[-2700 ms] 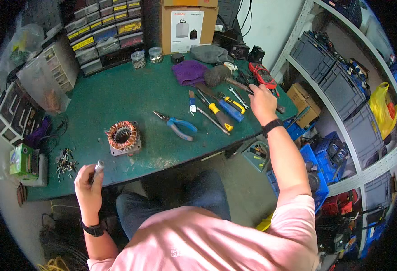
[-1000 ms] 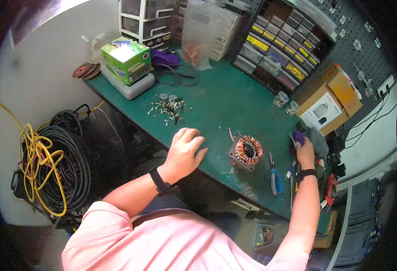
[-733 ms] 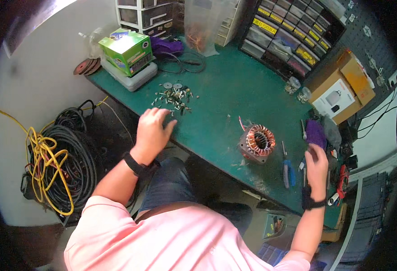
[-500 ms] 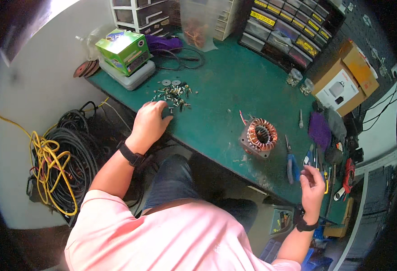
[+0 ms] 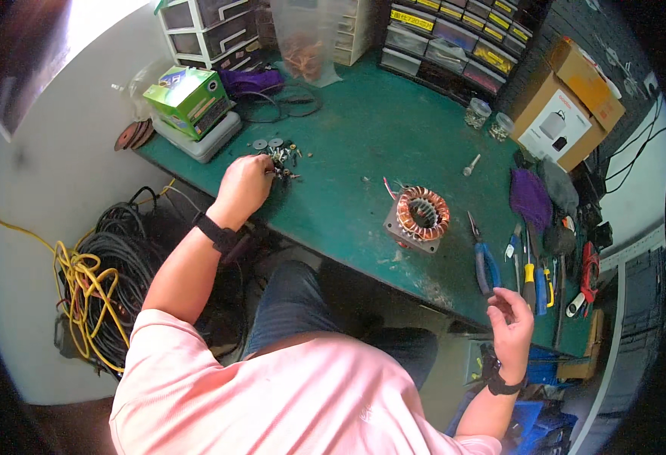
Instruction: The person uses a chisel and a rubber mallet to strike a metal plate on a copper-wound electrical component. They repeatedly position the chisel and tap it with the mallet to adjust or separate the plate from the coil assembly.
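Here, left hand (image 5: 245,186) is at screws (image 5: 283,154), grip unclear; right hand (image 5: 512,331), fingers apart, beside pliers (image 5: 487,265)

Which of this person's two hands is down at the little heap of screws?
The left hand: its fingertips are at the heap of screws. The right hand is well away, near the handle ends of the blue-handled pliers.

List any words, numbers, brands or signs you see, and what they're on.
Drawer cabinet, yellow labels: printed characters I won't copy; smaller ones unreadable.
Cardboard box, white panel: small printing, too blurred to read.
Green carton: printing, blurred.
Pink shirt: small mark, too faint to read.
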`<control>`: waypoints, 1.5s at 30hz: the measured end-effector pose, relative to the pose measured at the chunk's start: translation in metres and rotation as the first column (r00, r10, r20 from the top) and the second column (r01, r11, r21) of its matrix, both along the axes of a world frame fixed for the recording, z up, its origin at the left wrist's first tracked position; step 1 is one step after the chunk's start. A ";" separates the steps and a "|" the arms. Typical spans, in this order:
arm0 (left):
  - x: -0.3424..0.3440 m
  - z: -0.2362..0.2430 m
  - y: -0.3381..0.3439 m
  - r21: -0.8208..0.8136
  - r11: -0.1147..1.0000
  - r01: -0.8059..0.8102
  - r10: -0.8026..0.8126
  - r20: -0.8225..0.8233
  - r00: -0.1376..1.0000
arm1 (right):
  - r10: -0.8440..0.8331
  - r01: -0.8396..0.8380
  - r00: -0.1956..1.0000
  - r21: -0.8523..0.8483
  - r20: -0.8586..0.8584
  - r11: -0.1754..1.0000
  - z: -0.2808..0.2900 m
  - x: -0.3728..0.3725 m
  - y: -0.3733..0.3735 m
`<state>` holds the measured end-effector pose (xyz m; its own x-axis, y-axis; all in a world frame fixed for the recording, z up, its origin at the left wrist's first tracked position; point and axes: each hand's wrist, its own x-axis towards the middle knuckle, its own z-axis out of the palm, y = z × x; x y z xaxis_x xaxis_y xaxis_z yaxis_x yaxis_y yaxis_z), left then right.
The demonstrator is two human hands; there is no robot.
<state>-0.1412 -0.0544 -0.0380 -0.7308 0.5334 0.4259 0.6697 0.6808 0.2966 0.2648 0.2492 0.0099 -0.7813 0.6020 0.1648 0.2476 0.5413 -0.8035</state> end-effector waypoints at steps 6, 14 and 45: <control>-0.029 0.024 -0.009 -0.016 0.999 0.032 -0.033 -0.079 0.996 | -0.039 0.039 0.999 -0.046 -0.012 0.998 -0.008 0.019 -0.011; 0.018 0.048 0.027 0.166 0.959 0.229 -0.177 -0.281 0.943 | -0.014 0.014 0.999 0.005 -0.052 1.000 -0.001 0.024 -0.017; 0.089 -0.011 0.061 0.408 0.888 0.209 -0.171 -0.130 0.977 | -0.072 -0.388 0.902 0.873 0.426 0.296 -0.035 -0.309 0.205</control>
